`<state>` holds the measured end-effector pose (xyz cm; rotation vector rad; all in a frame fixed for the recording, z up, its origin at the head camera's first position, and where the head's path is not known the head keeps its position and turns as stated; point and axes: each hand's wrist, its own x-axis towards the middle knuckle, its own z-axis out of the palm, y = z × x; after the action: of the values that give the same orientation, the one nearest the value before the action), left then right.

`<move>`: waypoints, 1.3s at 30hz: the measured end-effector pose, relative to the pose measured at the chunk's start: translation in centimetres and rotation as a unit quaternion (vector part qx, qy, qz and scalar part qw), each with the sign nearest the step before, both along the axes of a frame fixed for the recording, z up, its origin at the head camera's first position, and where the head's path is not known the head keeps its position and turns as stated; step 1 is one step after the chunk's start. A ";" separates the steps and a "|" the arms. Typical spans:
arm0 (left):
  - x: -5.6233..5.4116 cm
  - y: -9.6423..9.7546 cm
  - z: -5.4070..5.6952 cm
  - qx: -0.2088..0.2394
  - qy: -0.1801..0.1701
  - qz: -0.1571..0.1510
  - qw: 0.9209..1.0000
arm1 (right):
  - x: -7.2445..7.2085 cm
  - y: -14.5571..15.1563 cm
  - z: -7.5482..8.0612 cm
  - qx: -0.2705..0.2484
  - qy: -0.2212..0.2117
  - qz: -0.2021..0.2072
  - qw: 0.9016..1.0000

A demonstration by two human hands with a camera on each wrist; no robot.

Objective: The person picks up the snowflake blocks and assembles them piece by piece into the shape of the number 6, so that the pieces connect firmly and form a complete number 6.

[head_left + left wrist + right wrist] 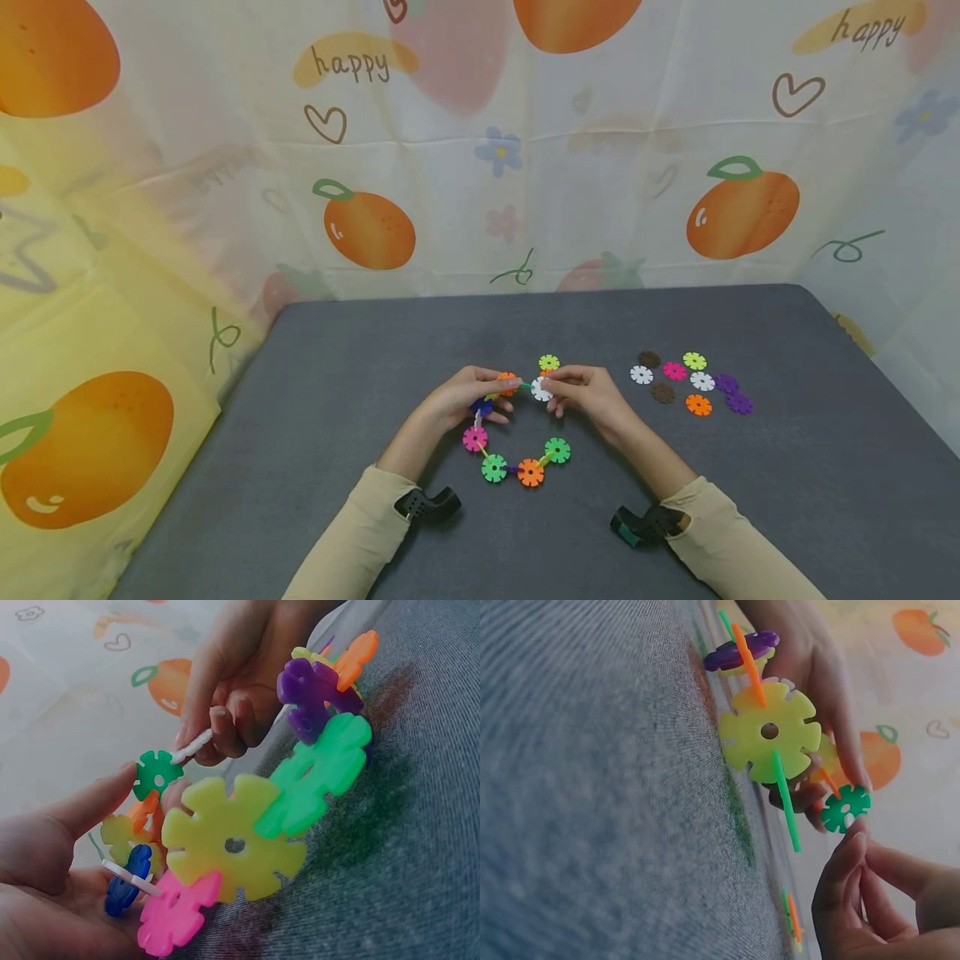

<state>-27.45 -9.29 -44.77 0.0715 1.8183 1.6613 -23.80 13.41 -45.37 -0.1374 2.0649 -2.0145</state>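
A chain of flower-shaped plastic discs with notched rims curves round in front of me, with a pink disc [475,438], an orange disc [531,472] and a light green end disc [557,450] in it. My left hand [453,398] holds the chain's upper end, its thumb on a dark green disc [159,774] that joins an orange one. Between thumb and fingers, my right hand [596,402] pinches a white disc [541,389]. In the right wrist view, the white disc's edge meets the dark green disc [847,808]. A blue disc [129,879] hangs by the left palm.
Loose discs lie on the grey table [360,350] to the right, among them a pink disc [674,371], an orange disc [698,405] and a purple disc [739,403]. Just beyond my right hand is a yellow disc [549,362]. A printed cloth [450,192] hangs behind.
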 end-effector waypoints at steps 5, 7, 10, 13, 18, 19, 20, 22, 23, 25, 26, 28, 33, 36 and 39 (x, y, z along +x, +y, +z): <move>0.1 0.0 -0.1 0.009 0.016 -0.008 1.000 | 0.1 -0.2 0.0 -0.001 0.008 0.005 1.000; 0.1 0.1 -0.2 0.015 0.025 -0.002 1.000 | 0.1 -0.3 0.0 0.003 0.012 -0.002 1.000; 0.2 0.4 -0.5 0.027 0.037 0.011 0.999 | 0.2 -0.5 0.1 0.017 0.022 -0.020 0.999; 0.3 0.7 -0.6 0.039 0.038 0.026 0.998 | 0.3 -0.7 0.1 0.026 0.023 -0.040 0.999; 0.5 1.0 -0.8 0.055 0.014 0.042 0.997 | 0.3 -0.7 0.2 0.011 0.014 -0.044 0.999; 0.5 1.0 -0.8 0.056 0.010 0.044 0.997 | 0.3 -0.7 0.2 0.005 0.012 -0.041 0.999; 0.5 1.0 -0.8 0.056 0.008 0.046 0.997 | 0.3 -0.6 0.2 0.000 0.013 -0.037 0.999; 0.5 1.0 -0.9 0.054 0.007 0.048 0.997 | 0.3 -0.6 0.2 -0.010 0.012 -0.037 0.999; 0.4 1.0 -0.9 0.052 0.010 0.047 0.998 | 0.3 -0.6 0.1 -0.012 0.012 -0.040 0.999; 0.4 1.1 -0.8 0.044 0.018 0.037 0.998 | 0.3 -0.6 0.0 -0.004 0.020 -0.048 0.999; 0.4 1.1 -0.7 0.038 0.021 0.030 0.999 | 0.3 -0.6 0.0 -0.002 0.023 -0.052 0.998; 0.3 1.1 -0.5 0.031 0.026 0.017 0.999 | 0.3 -0.6 0.0 0.002 0.028 -0.054 0.998; 0.2 0.8 -0.4 0.024 0.025 0.012 0.999 | 0.3 -0.6 0.1 -0.007 0.015 -0.028 0.999; 0.1 0.7 -0.6 0.031 0.022 0.018 0.999 | 0.2 -0.6 0.1 -0.014 -0.005 -0.017 1.000; 0.2 0.8 -0.8 0.035 0.023 0.017 0.999 | 0.1 -0.4 0.2 -0.010 -0.006 -0.008 1.000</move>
<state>-27.26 -8.46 -45.57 0.1092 1.8050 1.7603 -23.65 13.03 -45.20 -0.1120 2.0448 -2.0414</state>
